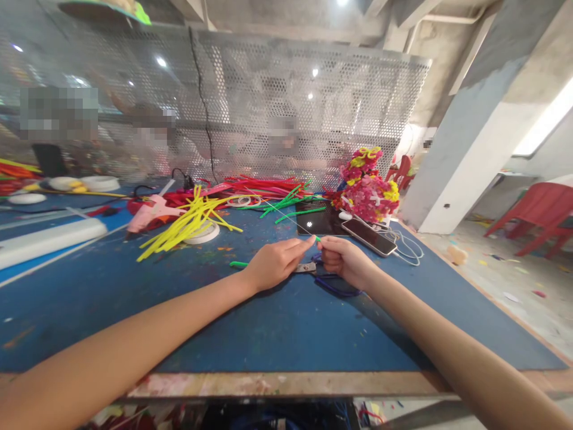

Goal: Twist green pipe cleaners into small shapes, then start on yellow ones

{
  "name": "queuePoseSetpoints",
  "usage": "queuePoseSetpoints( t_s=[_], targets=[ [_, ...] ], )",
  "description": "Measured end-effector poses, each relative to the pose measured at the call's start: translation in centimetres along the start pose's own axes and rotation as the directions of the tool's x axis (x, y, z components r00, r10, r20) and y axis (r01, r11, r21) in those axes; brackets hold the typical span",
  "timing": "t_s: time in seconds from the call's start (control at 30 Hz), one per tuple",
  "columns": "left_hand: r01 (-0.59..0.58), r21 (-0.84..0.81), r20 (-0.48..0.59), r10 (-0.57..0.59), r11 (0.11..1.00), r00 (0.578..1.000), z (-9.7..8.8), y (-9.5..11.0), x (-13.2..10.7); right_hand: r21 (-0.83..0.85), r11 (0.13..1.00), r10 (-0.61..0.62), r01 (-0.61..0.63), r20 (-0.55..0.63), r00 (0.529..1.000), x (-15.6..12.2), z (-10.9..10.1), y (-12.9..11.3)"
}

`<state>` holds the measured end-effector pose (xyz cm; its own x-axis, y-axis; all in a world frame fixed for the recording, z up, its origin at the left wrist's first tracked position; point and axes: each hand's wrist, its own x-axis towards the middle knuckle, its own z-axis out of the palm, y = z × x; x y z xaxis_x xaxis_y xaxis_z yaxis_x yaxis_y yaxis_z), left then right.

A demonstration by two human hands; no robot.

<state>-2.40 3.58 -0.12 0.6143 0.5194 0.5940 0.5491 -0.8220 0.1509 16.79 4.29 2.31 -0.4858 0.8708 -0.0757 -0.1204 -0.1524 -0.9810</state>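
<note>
My left hand [275, 263] and my right hand [342, 260] meet over the blue table [188, 316], both pinched on a thin wire [286, 218] that slants up and away to the left. A short green bit [317, 238] shows between the fingertips. Scissors with blue handles [329, 280] lie on the table right beneath the hands. A green pipe cleaner piece [239, 264] lies just left of my left hand.
Yellow pipe cleaners [188, 224], a pink glue gun [150, 215], red and green pipe cleaners [268, 191] and a bunch of pipe-cleaner flowers [369, 188] lie farther back. A phone [367, 236] with a white cable sits right. A perforated metal screen [290, 101] backs the table.
</note>
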Motion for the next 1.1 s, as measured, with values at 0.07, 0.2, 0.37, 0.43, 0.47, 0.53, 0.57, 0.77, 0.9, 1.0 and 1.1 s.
queuePoseSetpoints(
  t_s=[0.07, 0.2, 0.37, 0.43, 0.47, 0.53, 0.57, 0.77, 0.9, 1.0, 1.1],
  targets=[
    [0.009, -0.09, -0.041, -0.013, 0.996, 0.999, -0.2, 0.2, 0.1, -0.01, 1.0, 0.009, -0.009, 0.005, 1.0, 0.0, 0.1, 0.0],
    [0.131, -0.358, -0.142, -0.193, 0.924, 0.971, -0.9, 1.3, 0.6, -0.172, 0.984, -0.063, 0.053, -0.053, 0.997, -0.2, 1.0, 0.1],
    [0.354, -0.652, -0.065, -0.515, 0.671, 0.855, -0.6, 1.6, 0.9, -0.317, 0.93, -0.217, 0.185, -0.068, 0.974, -0.4, 2.0, 0.1],
    [0.391, -0.705, 0.009, -0.543, 0.592, 0.839, -0.3, 1.2, 1.0, -0.354, 0.91, -0.255, 0.217, -0.064, 0.965, -0.4, 2.1, 0.2],
    [0.4, -0.724, 0.042, -0.543, 0.562, 0.839, -0.3, 1.0, 1.0, -0.37, 0.9, -0.273, 0.232, -0.062, 0.96, -0.4, 2.0, 0.2],
    [0.403, -0.756, 0.098, -0.519, 0.516, 0.849, -0.3, 0.6, 1.1, -0.401, 0.879, -0.305, 0.259, -0.053, 0.951, -0.3, 1.8, 0.2],
    [0.404, -0.769, 0.135, -0.492, 0.496, 0.86, -0.4, 0.4, 1.2, -0.413, 0.869, -0.318, 0.272, -0.047, 0.947, -0.2, 1.7, 0.2],
    [0.596, -0.782, 0.559, -0.217, 0.184, 0.8, -1.5, 0.4, 1.3, -0.498, 0.804, -0.342, 0.324, 0.059, 0.938, -0.2, 0.9, -0.4],
    [0.686, -0.724, 0.689, -0.129, -0.074, 0.713, -2.0, 0.1, 1.2, -0.546, 0.761, -0.346, 0.351, 0.117, 0.931, -0.5, 0.9, -0.8],
    [0.688, -0.715, 0.699, -0.135, -0.128, 0.702, -2.2, -0.3, 1.2, -0.549, 0.755, -0.338, 0.358, 0.141, 0.93, -0.7, 1.2, -0.9],
    [0.69, -0.707, 0.707, -0.136, -0.151, 0.694, -2.1, -0.4, 1.1, -0.542, 0.764, -0.329, 0.351, 0.14, 0.934, -0.9, 1.3, -1.0]
  ],
)
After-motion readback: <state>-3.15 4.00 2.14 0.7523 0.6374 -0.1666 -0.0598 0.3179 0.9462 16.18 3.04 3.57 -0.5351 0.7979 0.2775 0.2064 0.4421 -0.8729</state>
